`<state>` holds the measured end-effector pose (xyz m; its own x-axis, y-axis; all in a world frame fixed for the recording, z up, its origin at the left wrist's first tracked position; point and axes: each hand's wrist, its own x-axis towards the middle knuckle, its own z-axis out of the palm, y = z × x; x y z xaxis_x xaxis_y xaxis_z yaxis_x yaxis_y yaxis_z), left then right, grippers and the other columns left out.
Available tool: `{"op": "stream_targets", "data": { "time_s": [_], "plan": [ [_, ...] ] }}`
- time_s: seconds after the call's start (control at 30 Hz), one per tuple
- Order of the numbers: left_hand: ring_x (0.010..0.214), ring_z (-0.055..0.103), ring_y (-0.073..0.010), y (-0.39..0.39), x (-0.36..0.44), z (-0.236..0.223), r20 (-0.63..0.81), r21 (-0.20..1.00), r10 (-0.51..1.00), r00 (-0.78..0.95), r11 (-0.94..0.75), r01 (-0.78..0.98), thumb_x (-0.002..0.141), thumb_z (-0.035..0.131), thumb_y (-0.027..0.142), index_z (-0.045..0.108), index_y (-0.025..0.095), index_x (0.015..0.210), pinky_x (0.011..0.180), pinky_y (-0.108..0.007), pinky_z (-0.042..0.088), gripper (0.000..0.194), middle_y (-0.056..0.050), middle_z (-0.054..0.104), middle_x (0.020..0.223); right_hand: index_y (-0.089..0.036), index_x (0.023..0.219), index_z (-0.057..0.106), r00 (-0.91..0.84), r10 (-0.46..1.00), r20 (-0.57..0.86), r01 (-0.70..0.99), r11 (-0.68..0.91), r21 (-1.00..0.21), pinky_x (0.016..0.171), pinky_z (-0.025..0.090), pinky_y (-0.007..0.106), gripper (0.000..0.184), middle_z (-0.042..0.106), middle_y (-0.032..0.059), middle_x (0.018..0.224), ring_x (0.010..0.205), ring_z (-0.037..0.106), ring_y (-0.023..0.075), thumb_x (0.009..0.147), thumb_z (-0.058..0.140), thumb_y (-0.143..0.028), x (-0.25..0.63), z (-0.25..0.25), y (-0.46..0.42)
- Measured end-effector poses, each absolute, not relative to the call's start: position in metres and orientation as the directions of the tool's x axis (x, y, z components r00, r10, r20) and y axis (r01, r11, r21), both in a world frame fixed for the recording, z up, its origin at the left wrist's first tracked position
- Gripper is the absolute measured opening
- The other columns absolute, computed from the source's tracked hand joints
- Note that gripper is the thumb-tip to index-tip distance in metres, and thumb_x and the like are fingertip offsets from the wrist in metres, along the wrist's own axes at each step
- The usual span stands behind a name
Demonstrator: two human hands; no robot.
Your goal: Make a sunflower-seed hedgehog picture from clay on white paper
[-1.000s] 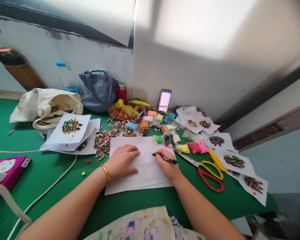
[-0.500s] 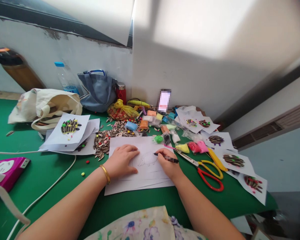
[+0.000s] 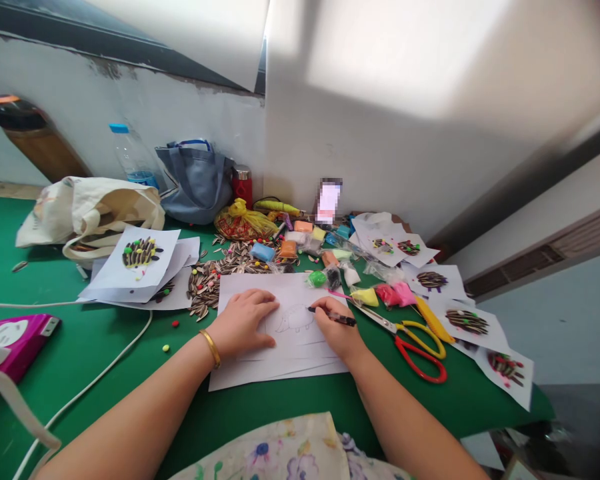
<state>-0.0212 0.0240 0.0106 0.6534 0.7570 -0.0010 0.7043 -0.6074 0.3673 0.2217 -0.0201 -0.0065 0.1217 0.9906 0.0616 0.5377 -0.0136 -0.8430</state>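
Note:
White paper sheets (image 3: 230, 373) lie stacked on the green table in front of me. On the top one is a thin line drawing of a hedgehog-like animal (image 3: 294, 320) with a pointed snout and short legs. My left hand (image 3: 245, 323) rests flat on the paper to the left of the drawing, fingers spread, a gold bangle at the wrist. In my right hand (image 3: 337, 330) is a black pen (image 3: 344, 320), gripped near its tip, which meets the paper at the upper right of the animal's outline.
Scissors (image 3: 397, 327) with red and yellow handles lie right of the paper. Behind it are sunflower seeds (image 3: 205, 283) and bagged coloured clay (image 3: 365, 297). Finished seed pictures (image 3: 467, 321) line the right edge; more sheets (image 3: 105, 283) lie left. A phone (image 3: 329, 200) leans on the wall.
The pen has tilted very slightly in my right hand. My left hand and the surrounding things look the same.

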Motion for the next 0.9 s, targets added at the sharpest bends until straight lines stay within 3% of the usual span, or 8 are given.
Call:
{"op": "stream_targets", "data": {
  "time_s": [0.23, 0.53, 0.9],
  "plan": [
    [0.127, 0.044, -0.0317, 0.024, -0.021, 0.011, 0.001, 0.368, 0.759, 0.651, -0.606, 0.705, 0.062, 0.080, 0.048, 0.059, 0.029, 0.128, 0.104, -0.045, 0.034, 0.072, -0.007, 0.055, 0.135, -0.022, 0.086, 0.067, 0.108, 0.993, 0.036, 0.521, -0.026, -0.853, 0.055, 0.039, 0.026, 0.017, 0.061, -0.0017, 0.068, 0.059, 0.053, 0.0152, 0.082, 0.051, -0.025, 0.221, -0.007, -0.023],
    [0.126, 0.045, -0.0311, 0.024, -0.022, 0.009, 0.019, 0.364, 0.756, 0.654, -0.614, 0.700, 0.061, 0.080, 0.048, 0.059, 0.029, 0.128, 0.104, -0.046, 0.035, 0.073, -0.006, 0.055, 0.134, -0.022, 0.087, 0.068, -0.060, 0.988, 0.140, 0.580, 0.149, -0.801, 0.076, 0.046, 0.029, 0.017, 0.069, 0.0016, 0.085, 0.083, 0.062, 0.0189, 0.081, 0.052, -0.020, 0.201, -0.002, -0.036],
    [0.127, 0.045, -0.0315, 0.023, -0.021, 0.011, 0.013, 0.360, 0.760, 0.650, -0.610, 0.706, 0.062, 0.080, 0.047, 0.059, 0.028, 0.128, 0.104, -0.047, 0.035, 0.072, -0.007, 0.055, 0.135, -0.022, 0.089, 0.068, -0.083, 0.987, 0.139, 0.577, 0.161, -0.801, 0.080, 0.046, 0.028, 0.017, 0.069, 0.0010, 0.087, 0.086, 0.063, 0.0181, 0.082, 0.053, -0.019, 0.199, -0.001, -0.035]
  ]
}}
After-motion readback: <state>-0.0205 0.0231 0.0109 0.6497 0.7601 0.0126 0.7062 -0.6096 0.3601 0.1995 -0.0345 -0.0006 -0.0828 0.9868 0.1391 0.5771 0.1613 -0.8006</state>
